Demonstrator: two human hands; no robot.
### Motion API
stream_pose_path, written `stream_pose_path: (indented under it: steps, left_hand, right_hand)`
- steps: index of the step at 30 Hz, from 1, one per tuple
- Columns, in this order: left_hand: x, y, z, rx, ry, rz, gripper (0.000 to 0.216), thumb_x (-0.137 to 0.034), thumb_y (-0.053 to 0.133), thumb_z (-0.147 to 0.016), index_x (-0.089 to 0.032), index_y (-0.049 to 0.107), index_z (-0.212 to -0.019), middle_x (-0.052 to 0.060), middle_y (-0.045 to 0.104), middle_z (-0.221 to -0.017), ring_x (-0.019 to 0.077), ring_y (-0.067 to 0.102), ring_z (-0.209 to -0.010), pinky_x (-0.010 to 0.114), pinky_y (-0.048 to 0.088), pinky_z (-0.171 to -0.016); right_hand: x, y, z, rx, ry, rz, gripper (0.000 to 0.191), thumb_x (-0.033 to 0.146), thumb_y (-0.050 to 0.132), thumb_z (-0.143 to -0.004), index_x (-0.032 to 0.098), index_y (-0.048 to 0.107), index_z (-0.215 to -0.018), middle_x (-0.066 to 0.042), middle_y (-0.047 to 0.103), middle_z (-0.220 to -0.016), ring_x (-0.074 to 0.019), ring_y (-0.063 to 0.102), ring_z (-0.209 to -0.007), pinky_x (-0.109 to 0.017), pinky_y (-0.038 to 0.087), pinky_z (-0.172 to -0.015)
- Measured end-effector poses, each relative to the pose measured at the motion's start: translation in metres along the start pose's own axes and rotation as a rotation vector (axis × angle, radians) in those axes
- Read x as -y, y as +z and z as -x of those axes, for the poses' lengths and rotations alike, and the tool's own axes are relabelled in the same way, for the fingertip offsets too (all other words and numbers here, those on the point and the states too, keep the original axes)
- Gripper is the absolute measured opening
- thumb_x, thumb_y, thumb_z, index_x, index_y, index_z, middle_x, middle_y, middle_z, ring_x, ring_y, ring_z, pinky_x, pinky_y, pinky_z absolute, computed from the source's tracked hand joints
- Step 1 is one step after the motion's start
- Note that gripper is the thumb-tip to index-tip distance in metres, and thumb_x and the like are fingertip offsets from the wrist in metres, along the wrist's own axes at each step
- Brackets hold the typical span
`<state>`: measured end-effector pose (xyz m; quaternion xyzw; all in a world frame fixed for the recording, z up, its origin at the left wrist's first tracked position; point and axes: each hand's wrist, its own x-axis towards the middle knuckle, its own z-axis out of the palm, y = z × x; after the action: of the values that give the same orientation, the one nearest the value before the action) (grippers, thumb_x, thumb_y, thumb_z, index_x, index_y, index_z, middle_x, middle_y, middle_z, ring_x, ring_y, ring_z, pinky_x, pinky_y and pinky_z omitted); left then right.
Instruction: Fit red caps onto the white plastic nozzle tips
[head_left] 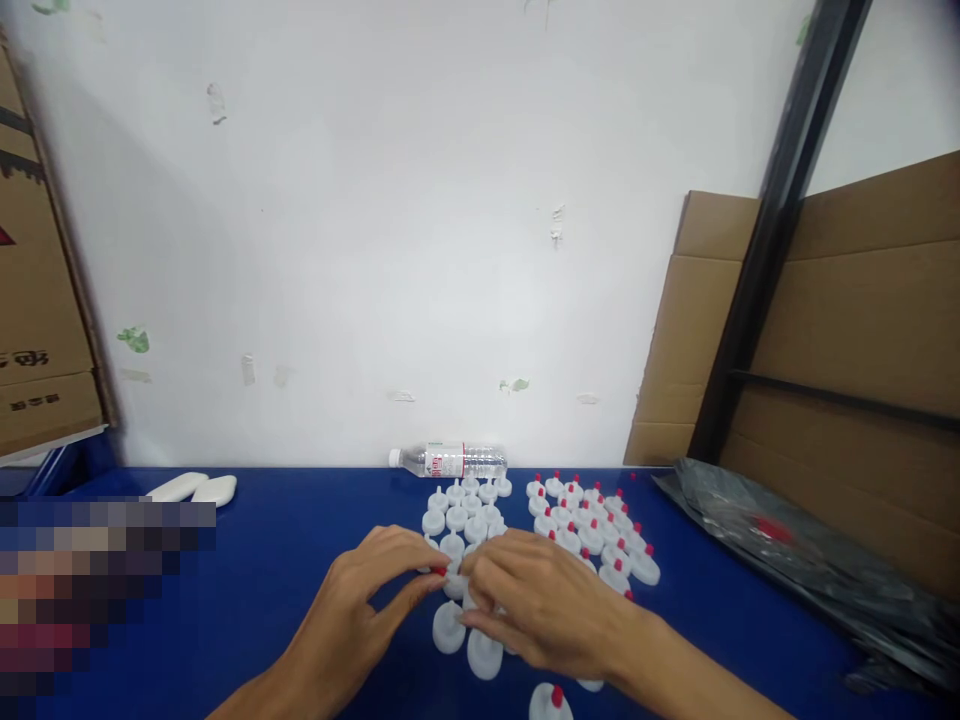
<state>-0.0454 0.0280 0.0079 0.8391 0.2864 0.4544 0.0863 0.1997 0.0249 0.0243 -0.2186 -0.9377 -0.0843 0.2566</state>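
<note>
Both my hands meet over a cluster of small white plastic caps point(463, 515) on the blue table point(285, 560). My left hand point(367, 600) is pinched, its thumb and fingers closed on a white cap with a tiny red tip showing at the fingertips. My right hand point(540, 600) lies palm down with fingers curled over white caps point(484, 650) beneath it, touching the same spot. To the right stands a group of white caps with red tips point(592, 525). One more red-tipped cap point(551, 703) sits near the table's front edge.
A clear water bottle point(450, 460) lies on its side by the white wall. Two white oblong objects point(196, 488) rest at the back left. A dark plastic bag point(810, 560) lies at right, cardboard sheets point(862, 330) and a black post point(780, 230) behind it. A cardboard box point(37, 300) stands left.
</note>
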Motion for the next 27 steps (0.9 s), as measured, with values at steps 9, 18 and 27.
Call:
stream_pose_path:
  steps: [9, 18, 27]
  left_hand:
    - [-0.0014, -0.0008, 0.0, 0.041, 0.032, -0.004, 0.008, -0.024, 0.065, -0.102, -0.028, 0.072, -0.102, -0.002, 0.079, -0.096, 0.0164, 0.072, -0.09, 0.03, 0.055, -0.088]
    - [0.0026, -0.0001, 0.0035, 0.057, 0.014, -0.014, 0.013, -0.03, 0.061, -0.104, -0.028, 0.073, -0.101, -0.001, 0.08, -0.094, 0.0179, 0.074, -0.086, 0.033, 0.056, -0.089]
    - [-0.0025, 0.0021, -0.0001, 0.082, 0.217, -0.206, 0.021, -0.026, 0.045, -0.111, -0.024, 0.064, -0.102, 0.0, 0.074, -0.088, 0.0168, 0.066, -0.079, 0.032, 0.048, -0.077]
  right_hand:
    - [0.0033, 0.0035, 0.0004, -0.073, -0.09, 0.057, 0.017, 0.027, 0.047, -0.11, 0.019, 0.055, -0.098, -0.007, 0.074, -0.103, -0.0201, 0.068, -0.092, -0.033, 0.049, -0.08]
    - [0.0025, 0.0042, 0.0006, -0.089, -0.113, 0.071, 0.013, 0.026, 0.051, -0.108, 0.02, 0.056, -0.098, -0.008, 0.074, -0.107, -0.0202, 0.069, -0.094, -0.034, 0.051, -0.082]
    - [0.0108, -0.0037, -0.002, -0.109, -0.16, 0.165, 0.009, 0.015, 0.056, -0.101, 0.019, 0.06, -0.093, -0.01, 0.073, -0.105, -0.0203, 0.065, -0.088, -0.033, 0.051, -0.079]
